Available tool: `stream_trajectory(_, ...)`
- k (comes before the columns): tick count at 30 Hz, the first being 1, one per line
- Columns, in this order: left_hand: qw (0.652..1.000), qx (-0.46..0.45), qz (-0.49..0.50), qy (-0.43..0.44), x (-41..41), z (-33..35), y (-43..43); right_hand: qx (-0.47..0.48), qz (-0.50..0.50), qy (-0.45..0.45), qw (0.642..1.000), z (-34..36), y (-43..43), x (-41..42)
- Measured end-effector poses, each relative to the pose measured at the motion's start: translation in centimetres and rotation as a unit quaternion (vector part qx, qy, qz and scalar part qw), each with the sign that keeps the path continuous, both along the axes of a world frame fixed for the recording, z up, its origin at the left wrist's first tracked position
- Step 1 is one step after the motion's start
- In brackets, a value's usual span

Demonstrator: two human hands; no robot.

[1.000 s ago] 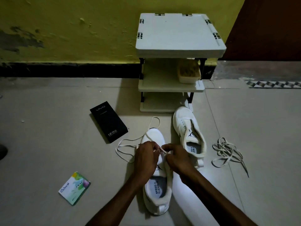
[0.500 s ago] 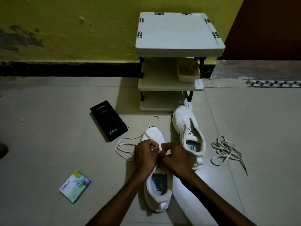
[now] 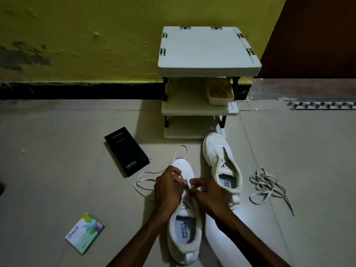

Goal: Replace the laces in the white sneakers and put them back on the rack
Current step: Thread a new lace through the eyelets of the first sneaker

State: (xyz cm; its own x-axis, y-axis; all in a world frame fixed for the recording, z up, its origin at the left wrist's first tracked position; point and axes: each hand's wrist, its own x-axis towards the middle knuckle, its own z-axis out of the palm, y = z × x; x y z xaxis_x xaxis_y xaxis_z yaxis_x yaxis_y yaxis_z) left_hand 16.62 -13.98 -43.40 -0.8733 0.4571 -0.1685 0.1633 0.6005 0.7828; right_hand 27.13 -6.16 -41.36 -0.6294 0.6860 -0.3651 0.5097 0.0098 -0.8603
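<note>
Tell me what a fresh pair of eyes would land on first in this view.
The hands draw the eye first: the left hand and right hand meet over the near sneaker at centre. They pinch a lace whose slack loops onto the floor to its left. Next comes the second sneaker just to the right, no lace visible in it, toe toward the white rack by the wall, with a tangled lace pile farther right.
</note>
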Motion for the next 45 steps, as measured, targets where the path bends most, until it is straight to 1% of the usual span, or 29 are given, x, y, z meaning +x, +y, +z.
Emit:
stream_trajectory(5,0.999,0.042,0.015,0.016,0.6,0.0,-0.4,0.004,-0.023,0.006,1.000,0.0,-0.3,-0.1)
stream_trajectory(9,0.998,0.050,-0.014,0.023,0.5,0.0,-0.5,0.009,-0.023,0.013,1.000,0.3,-0.3,-0.1)
stream_trajectory(11,0.998,0.047,-0.026,0.016,0.4,0.0,-0.5,0.014,-0.021,0.012,1.000,0.4,-0.3,-0.1)
stream_trajectory(15,0.999,0.031,-0.038,0.004,0.1,0.0,-0.2,-0.015,-0.029,0.016,0.999,0.6,-0.3,-0.2)
stream_trajectory(21,0.999,0.003,-0.019,-0.043,-0.2,0.4,0.3,-0.043,-0.030,0.002,0.999,0.2,0.0,0.1)
stream_trajectory(26,0.997,0.016,-0.074,0.009,0.3,0.5,0.0,-0.065,-0.038,-0.002,0.997,-0.3,0.2,0.1)
stream_trajectory(30,0.996,0.048,-0.080,0.009,0.1,0.1,-0.8,-0.051,-0.035,0.000,0.998,-0.1,0.0,0.1)
stream_trajectory(33,0.995,0.045,-0.091,0.020,0.0,0.0,-0.8,-0.033,-0.031,-0.004,0.999,-0.1,0.0,0.2)
stream_trajectory(38,0.991,0.035,-0.095,0.090,0.2,0.4,-0.5,-0.008,0.004,-0.024,1.000,0.0,0.1,0.1)
stream_trajectory(42,0.980,0.023,-0.143,0.140,0.3,0.2,-0.4,0.005,0.017,-0.025,1.000,0.3,0.2,0.3)
stream_trajectory(45,0.978,0.033,-0.157,0.132,-0.1,0.2,-0.4,-0.011,0.017,-0.037,0.999,0.2,0.5,0.1)
